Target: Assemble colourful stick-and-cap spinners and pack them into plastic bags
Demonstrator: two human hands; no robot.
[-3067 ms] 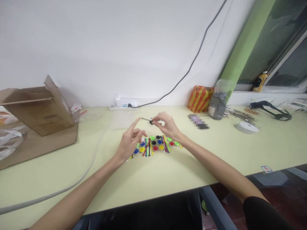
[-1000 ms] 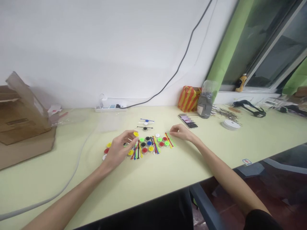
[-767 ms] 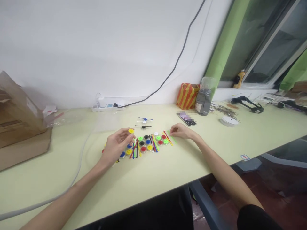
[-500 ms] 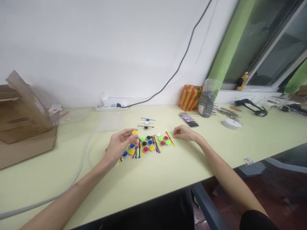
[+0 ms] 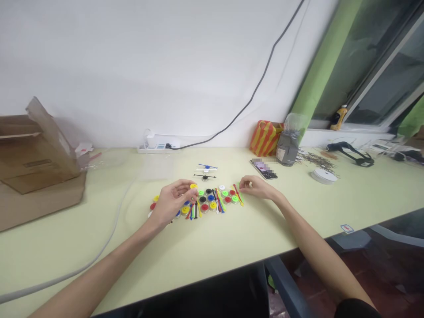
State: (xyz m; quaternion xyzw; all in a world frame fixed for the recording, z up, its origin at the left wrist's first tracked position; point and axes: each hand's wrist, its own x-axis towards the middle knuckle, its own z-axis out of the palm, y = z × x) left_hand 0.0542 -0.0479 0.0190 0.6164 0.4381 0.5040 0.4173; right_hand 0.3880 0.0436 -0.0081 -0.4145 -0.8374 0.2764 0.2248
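As left hand (image 5: 171, 202) still pinches yellow disc (image 5: 193, 186), right hand (image 5: 256, 187) beside sticks (image 5: 238, 194)

Left hand (image 5: 172, 203) covers part of the coloured discs (image 5: 208, 199); whether it pinches the yellow disc (image 5: 193, 186) cannot be told. Phone (image 5: 264, 169): screen blurred out. Cardboard box (image 5: 39, 163) cut off by left edge. Brown tangle (image 5: 315, 161) too small to identify.

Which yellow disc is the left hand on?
The yellow disc at the fingertips of the left hand, at the back edge of the row. The other yellow discs sit further forward, untouched.
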